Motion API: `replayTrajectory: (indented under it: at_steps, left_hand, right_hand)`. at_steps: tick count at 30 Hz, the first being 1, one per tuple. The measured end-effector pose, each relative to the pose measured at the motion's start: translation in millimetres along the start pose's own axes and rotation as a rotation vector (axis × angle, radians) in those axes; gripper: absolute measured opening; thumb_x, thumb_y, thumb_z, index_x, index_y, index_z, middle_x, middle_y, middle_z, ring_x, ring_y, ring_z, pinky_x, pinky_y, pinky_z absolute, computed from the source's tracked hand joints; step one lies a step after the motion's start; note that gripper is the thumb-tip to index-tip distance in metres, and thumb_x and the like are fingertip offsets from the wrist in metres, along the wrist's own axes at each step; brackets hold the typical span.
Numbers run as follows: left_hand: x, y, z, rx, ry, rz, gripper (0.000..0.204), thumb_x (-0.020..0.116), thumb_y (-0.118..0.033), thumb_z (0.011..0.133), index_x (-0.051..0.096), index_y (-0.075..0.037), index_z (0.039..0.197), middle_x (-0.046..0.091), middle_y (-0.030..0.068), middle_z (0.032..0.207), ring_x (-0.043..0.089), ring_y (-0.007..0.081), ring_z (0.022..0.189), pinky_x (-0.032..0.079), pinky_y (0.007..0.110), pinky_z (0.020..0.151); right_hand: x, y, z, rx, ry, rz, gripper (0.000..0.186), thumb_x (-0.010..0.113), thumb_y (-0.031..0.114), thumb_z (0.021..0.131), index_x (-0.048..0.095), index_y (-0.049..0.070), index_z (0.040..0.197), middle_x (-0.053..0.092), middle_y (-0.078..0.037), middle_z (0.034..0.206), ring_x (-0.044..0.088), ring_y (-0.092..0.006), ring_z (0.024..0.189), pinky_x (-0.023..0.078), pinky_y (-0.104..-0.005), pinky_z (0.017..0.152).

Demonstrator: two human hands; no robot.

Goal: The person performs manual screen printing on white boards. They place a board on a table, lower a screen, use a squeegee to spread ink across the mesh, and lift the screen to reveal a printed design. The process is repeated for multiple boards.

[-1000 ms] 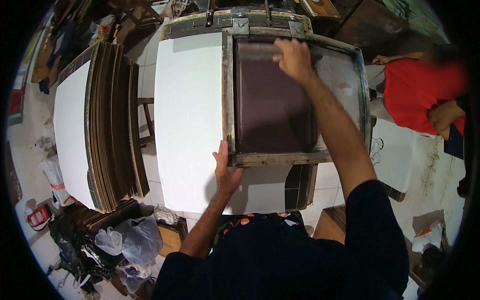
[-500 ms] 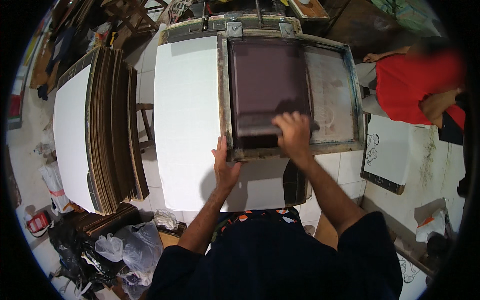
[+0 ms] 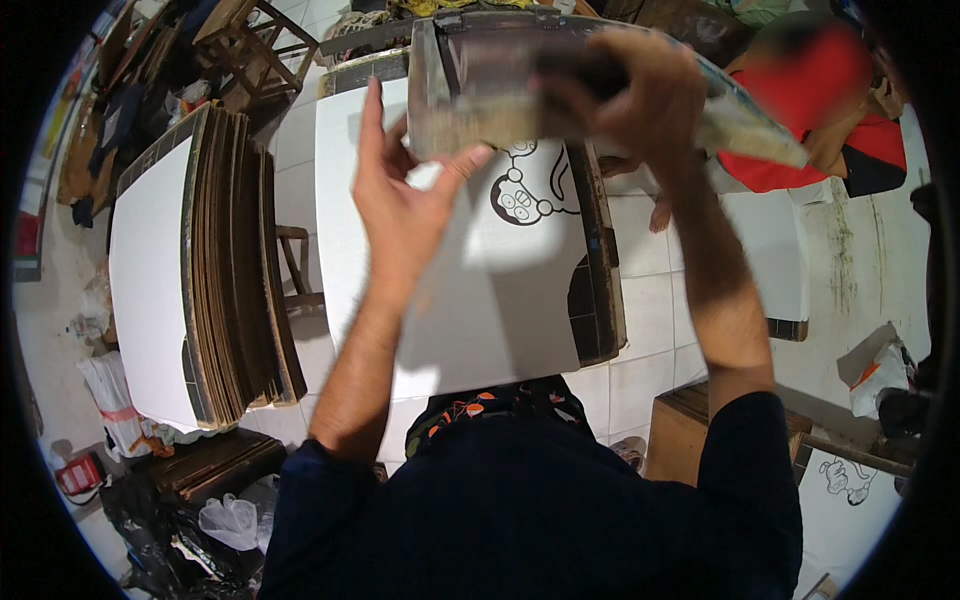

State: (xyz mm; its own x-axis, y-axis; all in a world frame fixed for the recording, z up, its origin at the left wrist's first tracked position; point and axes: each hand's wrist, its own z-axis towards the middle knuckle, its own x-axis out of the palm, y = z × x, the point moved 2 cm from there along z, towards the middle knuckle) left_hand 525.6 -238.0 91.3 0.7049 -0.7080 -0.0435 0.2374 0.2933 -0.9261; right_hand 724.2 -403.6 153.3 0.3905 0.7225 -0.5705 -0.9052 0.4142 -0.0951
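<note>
The wooden-framed printing screen [image 3: 470, 128] is tilted up off the board, its near edge raised toward me. My left hand [image 3: 405, 205] is at its near left corner, fingers apart and thumb beside the lower edge; whether it bears any weight I cannot tell. My right hand [image 3: 655, 95], smeared by motion, is closed round a dark squeegee [image 3: 580, 75] above the screen's near side. Below lies white fabric [image 3: 480, 310] on a dark board [image 3: 598, 290]. A black cartoon line print [image 3: 520, 200] shows on it, partly hidden by the screen.
Left stands a stack of boards [image 3: 225, 270] topped with white fabric. A person in red [image 3: 870, 160] is at the far right. Wooden stools [image 3: 250, 45] stand at the far left. A cardboard box [image 3: 680, 440] and another printed piece [image 3: 845, 500] lie at lower right.
The screen has swung up from the fabric, uncovering a black print. My right hand has risen away from me with the squeegee. My left hand has moved farther forward with the screen's corner.
</note>
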Motion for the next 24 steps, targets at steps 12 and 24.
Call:
replayTrajectory:
  at_steps: [12, 24]
  left_hand:
    - [-519.8, 83.4, -238.1, -0.406, -0.265, 1.593, 0.05, 0.044, -0.037, 0.114, 0.065, -0.001, 0.143, 0.06, 0.028, 0.148, 0.058, 0.0472, 0.134, 0.044, 0.053, 0.117]
    - [-627.5, 64.5, -340.4, -0.52, -0.128, 1.574, 0.045, 0.069, -0.033, 0.104, 0.068, -0.015, 0.146, 0.055, 0.0297, 0.153, 0.055, 0.047, 0.135, 0.043, 0.055, 0.112]
  right_hand:
    - [-7.9, -45.8, 164.5, 0.324, 0.305, -0.01, 0.083, 0.07, 0.085, 0.077, 0.082, 0.006, 0.096, 0.078, -0.017, 0.094, 0.075, -0.0329, 0.091, 0.057, -0.0448, 0.083]
    - [-10.1, -49.7, 192.6, 0.382, 0.335, 0.063, 0.079, 0.074, 0.08, 0.078, 0.083, 0.005, 0.104, 0.079, -0.02, 0.099, 0.075, -0.0326, 0.095, 0.055, -0.0418, 0.089]
